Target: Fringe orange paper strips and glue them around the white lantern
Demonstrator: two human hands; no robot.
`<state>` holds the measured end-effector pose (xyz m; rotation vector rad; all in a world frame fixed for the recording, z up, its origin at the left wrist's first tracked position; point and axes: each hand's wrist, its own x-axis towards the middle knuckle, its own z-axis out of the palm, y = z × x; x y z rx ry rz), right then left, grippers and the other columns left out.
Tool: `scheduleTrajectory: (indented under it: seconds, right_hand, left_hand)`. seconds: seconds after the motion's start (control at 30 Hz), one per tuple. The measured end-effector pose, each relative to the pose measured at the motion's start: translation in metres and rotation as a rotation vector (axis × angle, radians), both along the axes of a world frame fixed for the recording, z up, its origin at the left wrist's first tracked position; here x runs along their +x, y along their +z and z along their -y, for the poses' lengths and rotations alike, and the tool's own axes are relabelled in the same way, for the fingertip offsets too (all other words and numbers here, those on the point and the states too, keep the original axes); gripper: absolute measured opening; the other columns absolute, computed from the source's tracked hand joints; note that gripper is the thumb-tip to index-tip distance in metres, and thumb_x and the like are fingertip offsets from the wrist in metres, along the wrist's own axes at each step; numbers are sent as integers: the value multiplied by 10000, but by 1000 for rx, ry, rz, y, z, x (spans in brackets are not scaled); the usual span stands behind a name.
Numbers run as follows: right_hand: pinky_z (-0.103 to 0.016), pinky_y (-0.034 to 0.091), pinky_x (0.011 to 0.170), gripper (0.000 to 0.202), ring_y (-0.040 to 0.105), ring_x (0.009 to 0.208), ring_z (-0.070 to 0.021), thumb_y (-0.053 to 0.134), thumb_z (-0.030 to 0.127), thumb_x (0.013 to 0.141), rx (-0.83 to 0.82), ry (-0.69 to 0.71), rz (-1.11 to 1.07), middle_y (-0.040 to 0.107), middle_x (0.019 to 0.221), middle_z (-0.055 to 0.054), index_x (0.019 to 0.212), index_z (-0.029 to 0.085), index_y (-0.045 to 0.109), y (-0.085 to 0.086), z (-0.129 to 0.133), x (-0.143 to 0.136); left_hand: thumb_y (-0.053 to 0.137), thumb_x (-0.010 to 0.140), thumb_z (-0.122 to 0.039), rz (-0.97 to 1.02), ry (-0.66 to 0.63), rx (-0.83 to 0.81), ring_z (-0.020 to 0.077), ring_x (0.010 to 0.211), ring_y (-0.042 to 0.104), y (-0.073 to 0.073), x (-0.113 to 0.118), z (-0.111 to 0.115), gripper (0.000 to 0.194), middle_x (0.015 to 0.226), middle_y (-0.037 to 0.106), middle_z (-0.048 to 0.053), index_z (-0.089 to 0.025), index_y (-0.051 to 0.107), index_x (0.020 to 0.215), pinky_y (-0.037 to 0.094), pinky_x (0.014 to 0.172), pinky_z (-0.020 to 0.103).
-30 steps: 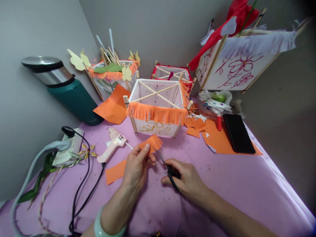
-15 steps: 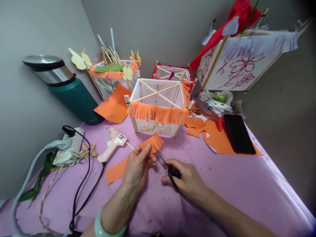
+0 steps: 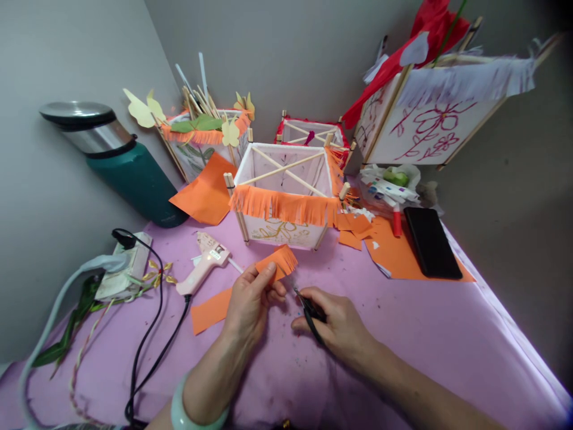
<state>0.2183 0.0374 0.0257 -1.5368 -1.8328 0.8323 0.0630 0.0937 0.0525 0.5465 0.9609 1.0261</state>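
Note:
Between the thumb and fingers of my left hand point(image 3: 254, 295) is an orange paper strip point(image 3: 280, 261), its right end cut into a narrow fringe. My right hand point(image 3: 333, 319) is closed around black-handled scissors point(image 3: 313, 316), whose tips point up and left, just below the fringed end and apart from it. Beyond both hands stands a white box-shaped lantern point(image 3: 286, 230) with stick corners, crossed sticks on top and orange fringe along its upper edges. Another orange strip point(image 3: 211, 310) lies on the table, left of my left hand.
A pink glue gun point(image 3: 208, 263) and its black cable lie left, near a power strip point(image 3: 129, 269). A teal bottle point(image 3: 134, 179) stands behind. To the right are a black phone point(image 3: 433, 242), a red marker point(image 3: 397, 221) and orange paper scraps point(image 3: 351, 239). More lanterns point(image 3: 421, 119) stand behind.
The scissors have drawn slightly down and away from the orange strip, leaving a small gap. The strip in my left hand has shifted very little.

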Motion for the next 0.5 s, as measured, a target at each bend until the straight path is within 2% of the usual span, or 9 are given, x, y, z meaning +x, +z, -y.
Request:
scheduleTrajectory:
  seconds: [0.2, 0.5]
  right_hand:
    - [-194, 347, 503, 297, 523, 551, -107, 736, 383, 740, 7, -17, 4, 585, 627, 43, 933, 189, 621, -2, 0, 0]
    - [-198, 349, 513, 259, 513, 541, -105, 723, 345, 754, 6, -16, -1, 571, 620, 48, 924, 184, 613, -1, 0, -1]
  left_hand:
    - [721, 723, -294, -3, -9, 2, 89, 429, 524, 0, 1, 1, 224, 496, 597, -17, -146, 559, 767, 421, 444, 180]
    - [743, 692, -320, -7, -26, -4, 87, 414, 520, 0, 2, 1, 260, 497, 599, -21, -144, 564, 760, 416, 438, 187]
